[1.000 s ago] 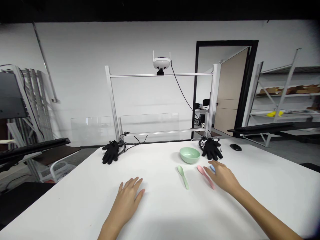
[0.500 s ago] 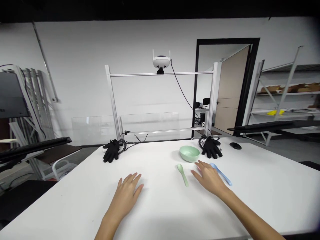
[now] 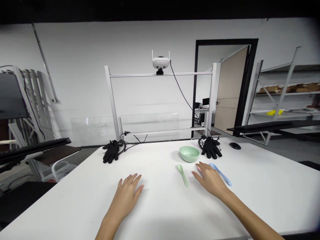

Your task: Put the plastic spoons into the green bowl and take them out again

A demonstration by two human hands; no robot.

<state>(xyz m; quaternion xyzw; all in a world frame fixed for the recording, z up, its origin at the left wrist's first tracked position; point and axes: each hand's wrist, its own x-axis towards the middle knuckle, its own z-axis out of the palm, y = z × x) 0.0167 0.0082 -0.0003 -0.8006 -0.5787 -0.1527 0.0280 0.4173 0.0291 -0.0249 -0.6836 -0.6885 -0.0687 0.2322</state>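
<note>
My left hand (image 3: pixel 127 190) rests over the left part of the white table (image 3: pixel 155 206), fingers spread and holding nothing. On the right, my right hand (image 3: pixel 210 178) hovers or lies with fingers stretched out; a small pink thing (image 3: pixel 199 168) shows under its fingers, mostly hidden. Left of that hand lies a green spoon (image 3: pixel 182 175), bowl end pointing away from me. A blue spoon (image 3: pixel 221 174) lies slanted just to its right, its far end close to my fingers. Beyond the fingertips stands a green bowl (image 3: pixel 189 154), upright; its inside looks bare.
A black glove (image 3: pixel 111 151) with cables lies at the table's far left, another black glove (image 3: pixel 211 147) right of the bowl. A black mouse (image 3: pixel 235 145) sits at the far right. Behind rises a metal frame (image 3: pixel 140 75) carrying a white device with antennas (image 3: pixel 160 62).
My right hand has shifted very slightly over the pink thing. The left hand, bowl and spoons stay in place; the view has moved a little.
</note>
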